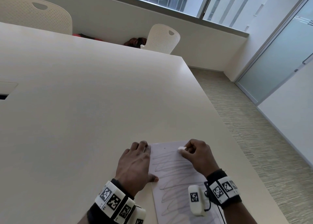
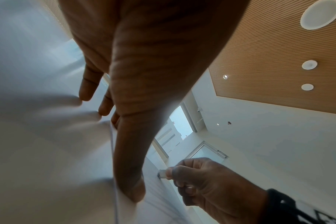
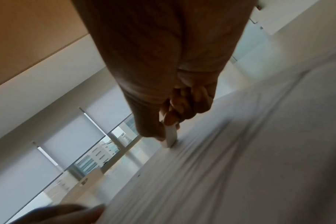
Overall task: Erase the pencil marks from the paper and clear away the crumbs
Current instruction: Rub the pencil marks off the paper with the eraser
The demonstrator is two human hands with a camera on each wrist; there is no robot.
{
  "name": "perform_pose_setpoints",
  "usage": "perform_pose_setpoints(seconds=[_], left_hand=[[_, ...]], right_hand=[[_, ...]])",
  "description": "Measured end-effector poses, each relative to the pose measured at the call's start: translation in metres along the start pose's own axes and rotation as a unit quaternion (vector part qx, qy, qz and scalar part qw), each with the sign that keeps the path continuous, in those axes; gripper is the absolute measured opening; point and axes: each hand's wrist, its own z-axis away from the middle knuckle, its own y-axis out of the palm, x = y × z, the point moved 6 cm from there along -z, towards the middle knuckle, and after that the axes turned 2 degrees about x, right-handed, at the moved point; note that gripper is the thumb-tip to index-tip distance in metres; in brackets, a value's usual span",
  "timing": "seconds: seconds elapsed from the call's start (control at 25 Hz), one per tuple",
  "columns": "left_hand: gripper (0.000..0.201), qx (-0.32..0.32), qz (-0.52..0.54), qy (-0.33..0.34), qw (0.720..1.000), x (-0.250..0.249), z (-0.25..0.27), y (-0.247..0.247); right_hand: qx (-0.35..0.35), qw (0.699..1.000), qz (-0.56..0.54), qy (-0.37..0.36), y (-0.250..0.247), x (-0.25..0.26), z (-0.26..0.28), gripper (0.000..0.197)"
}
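Low in the frame, the left hand [image 1: 133, 166] lies flat, fingers spread, pressing the left edge of the paper [image 1: 172, 178] (zigzag pencil marks [image 1: 171, 171] cover it). Further right, the right hand [image 1: 197, 156] pinches a white eraser [image 1: 182, 148] against the sheet's upper part.

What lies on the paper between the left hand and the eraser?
In the head view, only paper with pencil marks and a dark speck separates the left hand from the eraser.
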Motion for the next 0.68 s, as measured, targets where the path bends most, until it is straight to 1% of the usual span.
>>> perform_pose_setpoints(seconds=[0.04,0.08,0.16,0.2,0.28,0.32,0.36,0.44,0.48,0.52,0.6,0.64,0.68], left_hand=[[0.105,0.0,-0.002,0.001,1.0,-0.001,0.0,0.0],[0.105,0.001,-0.002,0.001,1.0,0.0,0.0,0.0],[0.106,0.002,-0.001,-0.001,1.0,0.0,-0.001,0.0],[0.106,0.003,-0.001,-0.002,1.0,0.0,-0.001,0.001],[0.107,0.004,0.0,-0.002,1.0,0.0,-0.001,0.001],[0.106,0.005,-0.002,-0.002,1.0,0.0,0.0,0.001],[0.106,0.003,-0.004,-0.002,1.0,0.0,0.0,0.0],[0.106,0.004,-0.003,-0.003,1.0,0.0,-0.001,0.0],[0.107,0.005,-0.004,-0.003,1.0,0.0,-0.001,0.0],[0.107,0.006,-0.005,-0.004,1.0,0.001,-0.001,0.0],[0.106,0.008,-0.006,-0.005,1.0,0.0,0.0,0.001],[0.106,0.01,-0.008,-0.005,1.0,0.0,0.0,0.0],[0.107,0.009,-0.011,-0.005,1.0,0.0,0.0,0.0]], right_hand=[[-0.011,1.0,0.006,-0.002,0.001,0.002,0.001,0.022],[0.01,1.0,0.009,-0.016,0.008,0.008,0.003,0.022],[0.08,0.996,0.001,-0.039,0.026,0.018,0.009,0.022],[0.077,0.996,-0.004,-0.034,0.026,0.017,0.008,0.023],[0.003,1.0,0.001,-0.01,0.012,0.01,-0.001,0.023],[-0.014,1.0,0.0,-0.005,0.009,0.009,-0.001,0.022],[0.0,1.0,0.002,-0.013,0.011,0.012,0.0,0.022],[0.087,0.996,-0.001,-0.037,0.026,0.023,0.009,0.022],[0.1,0.994,-0.006,-0.035,0.028,0.024,0.009,0.023],[0.075,0.997,-0.008,-0.022,0.024,0.019,0.005,0.023],[-0.018,1.0,0.003,0.006,0.009,0.011,-0.002,0.023],[-0.028,1.0,0.004,0.007,0.009,0.011,-0.001,0.023],[-0.008,1.0,0.008,-0.009,0.016,0.017,0.002,0.023]])
